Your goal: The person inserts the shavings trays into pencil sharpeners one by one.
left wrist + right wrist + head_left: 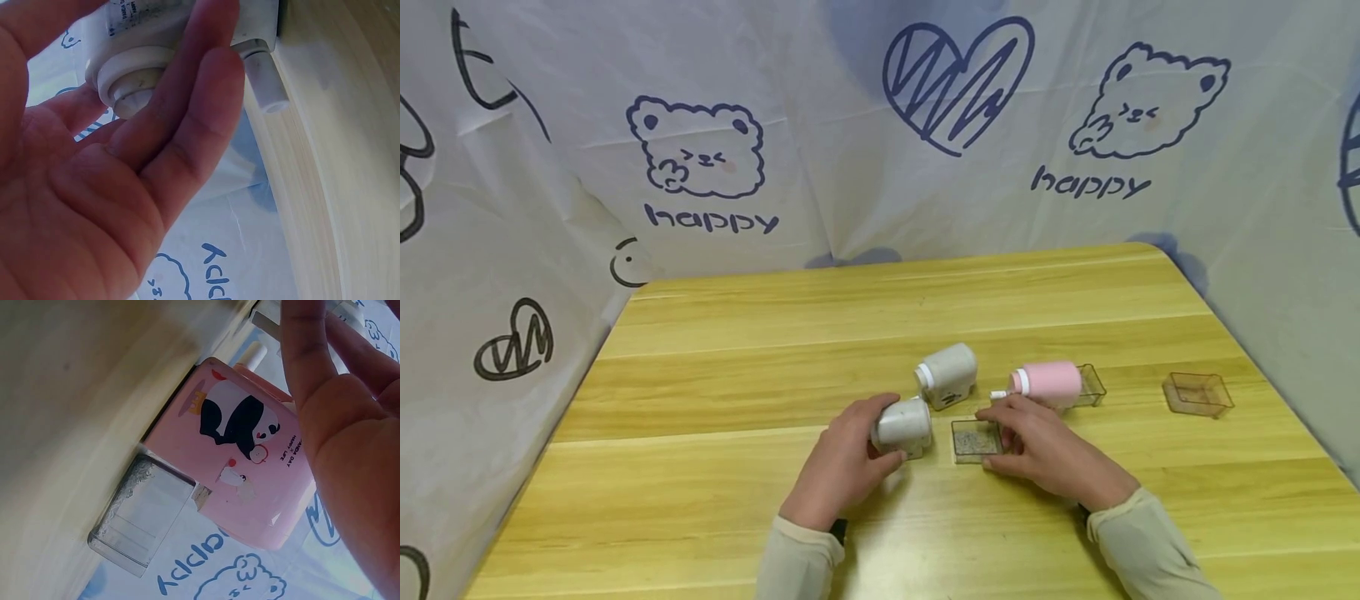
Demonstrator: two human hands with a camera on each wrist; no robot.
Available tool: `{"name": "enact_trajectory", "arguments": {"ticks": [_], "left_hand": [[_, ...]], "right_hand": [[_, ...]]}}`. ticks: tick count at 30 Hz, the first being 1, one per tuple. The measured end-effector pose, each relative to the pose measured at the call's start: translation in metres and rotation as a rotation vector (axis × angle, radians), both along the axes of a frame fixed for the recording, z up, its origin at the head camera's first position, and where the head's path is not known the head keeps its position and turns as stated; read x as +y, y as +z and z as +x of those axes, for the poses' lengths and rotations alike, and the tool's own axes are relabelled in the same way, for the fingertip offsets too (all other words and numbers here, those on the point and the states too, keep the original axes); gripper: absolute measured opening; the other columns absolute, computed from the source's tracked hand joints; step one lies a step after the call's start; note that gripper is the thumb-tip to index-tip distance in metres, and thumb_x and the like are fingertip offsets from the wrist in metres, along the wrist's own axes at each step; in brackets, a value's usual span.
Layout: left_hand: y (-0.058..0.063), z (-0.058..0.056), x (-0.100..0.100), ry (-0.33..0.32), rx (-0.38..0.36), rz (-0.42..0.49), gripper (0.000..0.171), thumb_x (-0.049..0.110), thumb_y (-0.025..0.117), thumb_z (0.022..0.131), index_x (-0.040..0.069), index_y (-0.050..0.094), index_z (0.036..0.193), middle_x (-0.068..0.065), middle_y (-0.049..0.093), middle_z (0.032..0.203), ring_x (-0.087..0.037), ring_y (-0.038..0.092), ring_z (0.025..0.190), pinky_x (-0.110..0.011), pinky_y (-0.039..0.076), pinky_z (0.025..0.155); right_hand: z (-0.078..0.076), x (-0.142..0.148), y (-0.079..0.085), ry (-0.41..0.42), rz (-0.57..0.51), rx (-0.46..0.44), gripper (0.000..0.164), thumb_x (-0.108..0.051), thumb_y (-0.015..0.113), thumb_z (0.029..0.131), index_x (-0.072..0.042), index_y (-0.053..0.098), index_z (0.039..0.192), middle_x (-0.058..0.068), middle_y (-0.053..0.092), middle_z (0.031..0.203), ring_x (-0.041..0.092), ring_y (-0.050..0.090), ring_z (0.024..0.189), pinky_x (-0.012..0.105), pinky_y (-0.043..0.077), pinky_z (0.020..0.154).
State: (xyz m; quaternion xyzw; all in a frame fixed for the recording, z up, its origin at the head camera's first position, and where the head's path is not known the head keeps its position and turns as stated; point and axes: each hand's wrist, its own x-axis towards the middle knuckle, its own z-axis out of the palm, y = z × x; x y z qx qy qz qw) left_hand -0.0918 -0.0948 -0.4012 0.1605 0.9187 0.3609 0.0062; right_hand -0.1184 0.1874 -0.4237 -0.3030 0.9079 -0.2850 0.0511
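On the wooden table, my left hand grips a white crank-handled pencil sharpener, thumb in front and fingers behind. In the left wrist view its round knob and small white handle show beside the fingers. My right hand pinches the right side of a small clear drawer between thumb and fingers. Grey bits lie in that drawer, which stands just right of the held sharpener, apart from it. In the right wrist view, the drawer is mostly hidden by the hand.
A second white sharpener stands behind. A pink panda-printed sharpener is behind my right hand, with a clear drawer at its end; whether it is inserted, I cannot tell. A reddish clear drawer sits farther right. Printed cloth hangs behind the table.
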Motion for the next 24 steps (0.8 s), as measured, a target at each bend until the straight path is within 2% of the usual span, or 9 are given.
{"name": "enact_trajectory", "arguments": {"ticks": [6,10,14,18,24], "left_hand": [[0.0001,0.0001,0.0003,0.000,0.012,-0.018,0.057,0.020,0.071,0.083,0.011,0.050,0.136,-0.007,0.057,0.123,-0.017,0.053,0.093,-0.034,0.047,0.078],[-0.0001,-0.0001,0.0004,0.001,0.019,-0.032,0.055,0.015,0.069,0.084,0.010,0.050,0.136,-0.008,0.056,0.125,-0.018,0.053,0.097,-0.036,0.047,0.080],[-0.0004,-0.0001,0.0007,-0.002,0.017,-0.030,0.057,0.016,0.070,0.083,0.010,0.050,0.136,-0.009,0.056,0.125,-0.018,0.054,0.096,-0.036,0.047,0.079],[-0.0005,-0.0003,0.0010,-0.004,0.022,-0.025,0.057,0.017,0.070,0.083,0.010,0.050,0.136,-0.009,0.057,0.123,-0.017,0.053,0.091,-0.033,0.047,0.075],[-0.0011,-0.0003,0.0013,0.000,0.039,-0.025,0.055,0.016,0.068,0.083,0.010,0.050,0.135,-0.009,0.057,0.123,-0.019,0.054,0.097,-0.038,0.047,0.080]], "right_hand": [[0.0003,-0.0011,-0.0011,-0.022,0.007,0.003,0.054,-0.029,0.074,0.082,-0.006,0.057,0.128,0.004,0.051,0.109,0.006,0.047,0.078,0.027,0.045,0.070],[0.0013,-0.0026,-0.0013,-0.042,0.022,0.001,0.058,-0.030,0.075,0.081,-0.006,0.055,0.130,0.009,0.052,0.122,0.009,0.048,0.085,0.035,0.045,0.080],[0.0026,-0.0031,-0.0012,-0.047,0.037,-0.011,0.063,-0.031,0.074,0.080,-0.006,0.053,0.133,0.012,0.051,0.128,0.012,0.048,0.090,0.042,0.043,0.087],[0.0025,-0.0029,-0.0019,-0.032,0.043,0.006,0.059,-0.026,0.072,0.079,-0.006,0.053,0.132,0.008,0.053,0.122,0.010,0.047,0.088,0.040,0.043,0.085],[0.0000,-0.0024,-0.0020,-0.026,0.022,0.030,0.054,-0.022,0.071,0.079,-0.005,0.056,0.128,-0.005,0.052,0.093,0.010,0.047,0.083,0.035,0.043,0.079]]}}
